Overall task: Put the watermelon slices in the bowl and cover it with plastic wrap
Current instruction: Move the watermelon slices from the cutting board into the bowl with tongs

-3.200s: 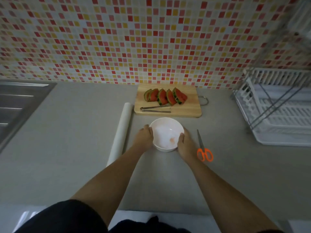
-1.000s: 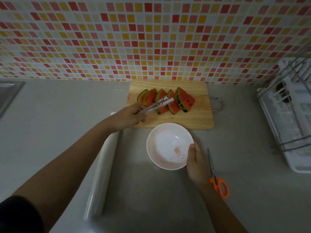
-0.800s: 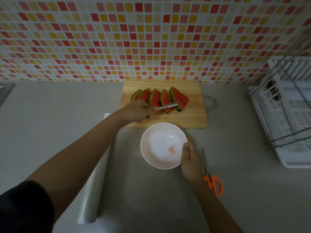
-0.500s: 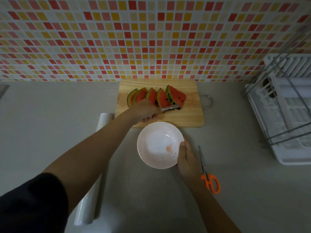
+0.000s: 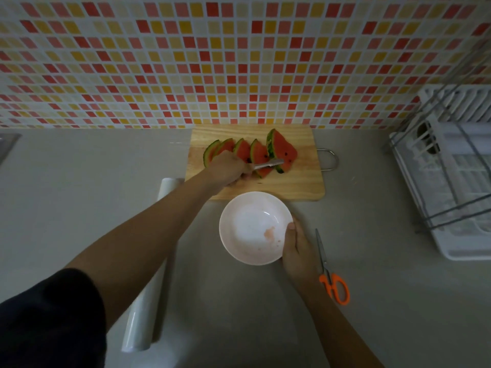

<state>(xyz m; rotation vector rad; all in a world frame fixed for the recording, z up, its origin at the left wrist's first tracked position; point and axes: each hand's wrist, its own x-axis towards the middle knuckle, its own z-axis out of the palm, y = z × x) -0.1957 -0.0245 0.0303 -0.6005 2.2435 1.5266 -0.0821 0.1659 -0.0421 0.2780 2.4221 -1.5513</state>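
Several watermelon slices point(image 5: 259, 152) stand in a row on a wooden cutting board point(image 5: 300, 181) against the tiled wall. My left hand point(image 5: 228, 170) grips metal tongs point(image 5: 268, 164), whose tips reach the rightmost slice point(image 5: 283, 148); whether they clamp it is unclear. A white bowl point(image 5: 251, 225) with a pink juice smear sits in front of the board, holding no fruit. My right hand point(image 5: 297, 247) holds its right rim, thumb on the edge. A roll of plastic wrap point(image 5: 148, 293) lies left of the bowl, partly under my left arm.
Orange-handled scissors point(image 5: 332, 280) lie just right of my right hand. A white dish rack point(image 5: 451, 176) with a wire frame fills the right side. A sink edge point(image 5: 6, 144) shows at the far left. The grey counter extends left and toward me.
Both hands first held the bowl. My left hand picked up the tongs from the board and moved their tips rightward along the slices to the rightmost one. My right hand stayed on the bowl.
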